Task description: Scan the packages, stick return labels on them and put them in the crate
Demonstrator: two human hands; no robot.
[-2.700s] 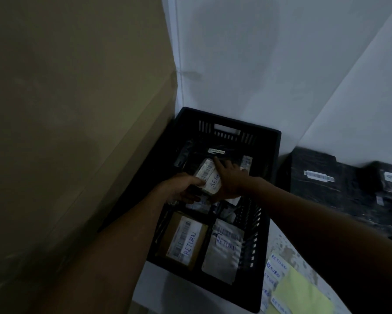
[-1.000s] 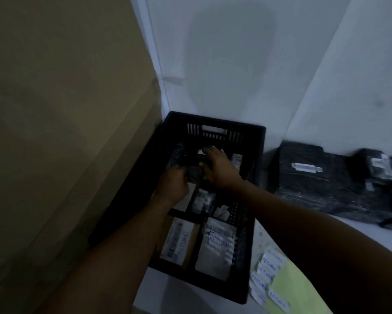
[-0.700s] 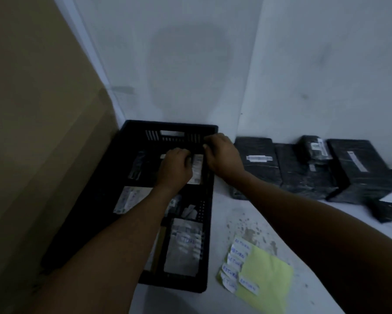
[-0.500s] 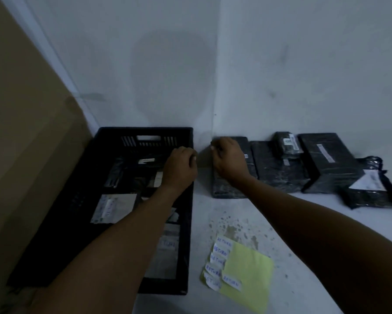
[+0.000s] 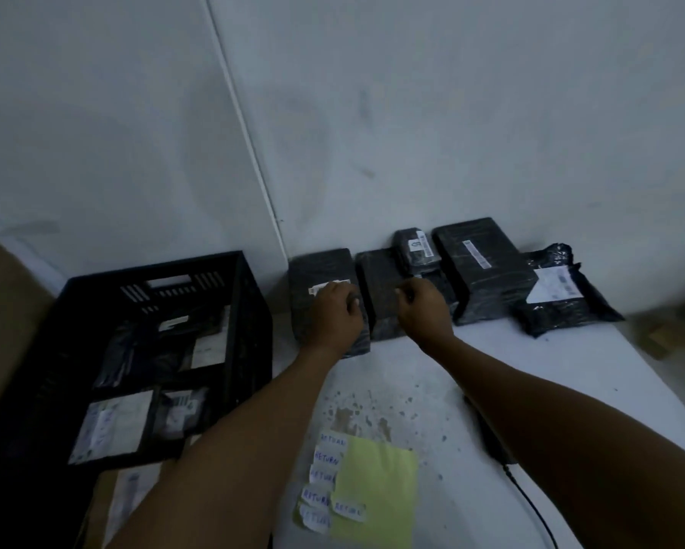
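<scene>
Reaching past the black crate (image 5: 249, 311), the left hand (image 5: 334, 317) lay with fingers curled on the nearest black package (image 5: 313, 271). The right hand (image 5: 424, 311) hovered clenched over the next package (image 5: 376, 271); whether either truly gripped, I could not tell.

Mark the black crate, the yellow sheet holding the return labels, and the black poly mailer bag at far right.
black crate (image 5: 253, 311), head view, on its right wall.
yellow sheet (image 5: 380, 497), head view, on its bare middle.
poly mailer bag (image 5: 570, 315), head view, on black plastic below its white label.
</scene>
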